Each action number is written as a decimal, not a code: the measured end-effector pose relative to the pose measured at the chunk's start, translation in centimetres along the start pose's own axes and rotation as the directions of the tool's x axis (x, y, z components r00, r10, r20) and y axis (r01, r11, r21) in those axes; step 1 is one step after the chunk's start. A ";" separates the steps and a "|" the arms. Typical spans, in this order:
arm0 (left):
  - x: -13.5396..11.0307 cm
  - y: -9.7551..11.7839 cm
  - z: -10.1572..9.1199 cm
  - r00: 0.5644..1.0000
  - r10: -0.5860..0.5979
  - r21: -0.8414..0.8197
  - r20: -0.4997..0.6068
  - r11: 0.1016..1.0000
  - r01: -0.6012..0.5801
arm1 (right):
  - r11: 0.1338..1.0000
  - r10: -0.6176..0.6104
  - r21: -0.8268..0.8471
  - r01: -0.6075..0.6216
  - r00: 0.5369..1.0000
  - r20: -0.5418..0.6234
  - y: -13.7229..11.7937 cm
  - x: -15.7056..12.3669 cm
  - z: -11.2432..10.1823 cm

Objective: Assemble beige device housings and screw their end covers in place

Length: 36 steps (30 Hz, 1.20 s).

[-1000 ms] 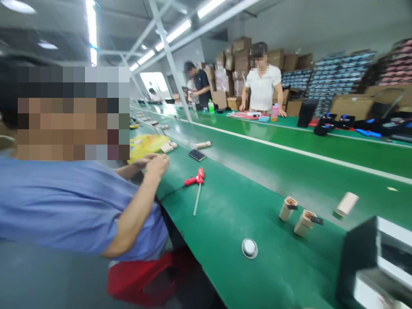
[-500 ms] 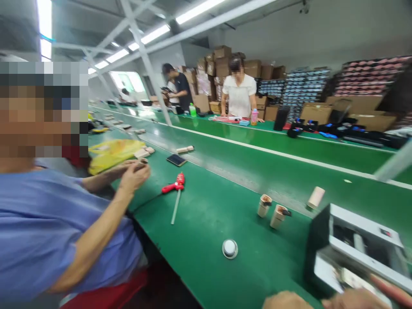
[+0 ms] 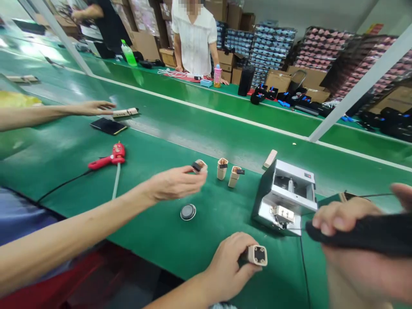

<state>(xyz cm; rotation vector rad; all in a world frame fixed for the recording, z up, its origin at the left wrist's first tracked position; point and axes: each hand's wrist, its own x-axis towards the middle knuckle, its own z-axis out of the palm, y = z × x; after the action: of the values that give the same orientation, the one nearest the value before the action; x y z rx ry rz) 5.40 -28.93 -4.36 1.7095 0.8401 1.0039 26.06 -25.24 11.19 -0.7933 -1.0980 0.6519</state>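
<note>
My left hand (image 3: 230,268) is closed around a beige rectangular housing (image 3: 259,255), whose dark square end with screw holes at the corners faces up towards me. In my right hand (image 3: 360,240) is a black electric screwdriver (image 3: 370,234), held nearly level. Its thin bit points left at the front of a silver and black screw feeder (image 3: 294,169); I cannot tell whether it touches. Left of the feeder, two open beige housings (image 3: 222,170) with black tabs stand upright. Beside them, a co-worker's hand (image 3: 178,183) holds a similar beige housing (image 3: 200,166).
A round metal-rimmed disc (image 3: 188,212) lies on the green table (image 3: 154,231). A red glue gun (image 3: 118,153) and a dark flat case (image 3: 108,125) lie further left. The co-worker's other hand (image 3: 96,108) is by a long beige piece (image 3: 125,113). Another beige piece (image 3: 270,158) lies behind the feeder.
The view has swung right and down, bringing both my hands into sight with the housing and screwdriver. The co-worker's hands have separated; one has reached out with a housing to the standing ones.
</note>
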 end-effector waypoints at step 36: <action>-0.1 0.1 0.4 0.997 0.044 0.045 -0.055 0.998 -0.042 | 0.981 0.008 -0.194 -0.006 1.000 0.010 5.6 0.6 0.1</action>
<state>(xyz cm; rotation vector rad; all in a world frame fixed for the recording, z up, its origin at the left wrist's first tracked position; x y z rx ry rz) 5.72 -29.21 -4.39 1.7500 0.8706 1.0740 25.73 -21.56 6.89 -0.9616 -1.1817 0.5609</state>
